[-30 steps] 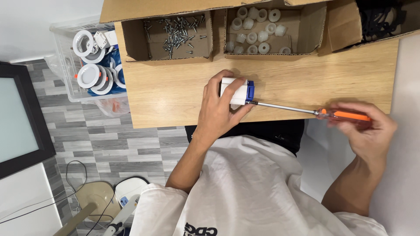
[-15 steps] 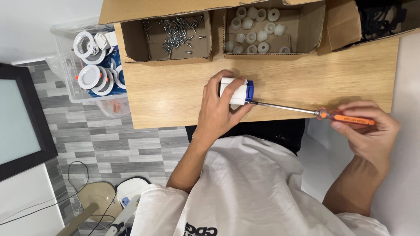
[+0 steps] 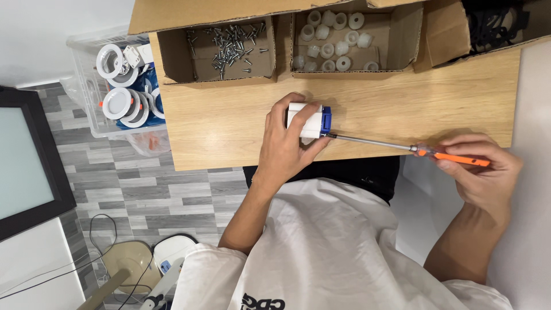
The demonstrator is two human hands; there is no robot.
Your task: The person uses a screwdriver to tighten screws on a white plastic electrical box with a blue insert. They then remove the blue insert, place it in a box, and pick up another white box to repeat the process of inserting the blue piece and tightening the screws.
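On the wooden desk (image 3: pixel 229 123), near its front edge, the left hand (image 3: pixel 287 143) clamps its fingers (image 3: pixel 304 123) around a small white cylindrical part with a blue end (image 3: pixel 310 119), pressing it down on the desk surface. The blue end faces right. The right hand (image 3: pixel 482 172), off the right near corner of the desk, has its fingers closed on the orange handle of a long screwdriver (image 3: pixel 413 149). The thin metal shaft runs left across the desk, and its tip meets the blue end of the part, just beside the left thumb.

At the far side of the desk stand 2 open cardboard boxes: the left box (image 3: pixel 172 51) holds a scatter of small metal screws (image 3: pixel 229 46), and the right box (image 3: pixel 402 34) holds white round plastic caps (image 3: pixel 330 49). A 3rd box with black parts (image 3: pixel 493 23) sits at the far right corner. Left of the desk, a clear plastic bin (image 3: pixel 86 74) holds white round ring-shaped fittings (image 3: pixel 117 103). On the grey plank floor, far left, lies a dark-framed panel (image 3: pixel 23 161).
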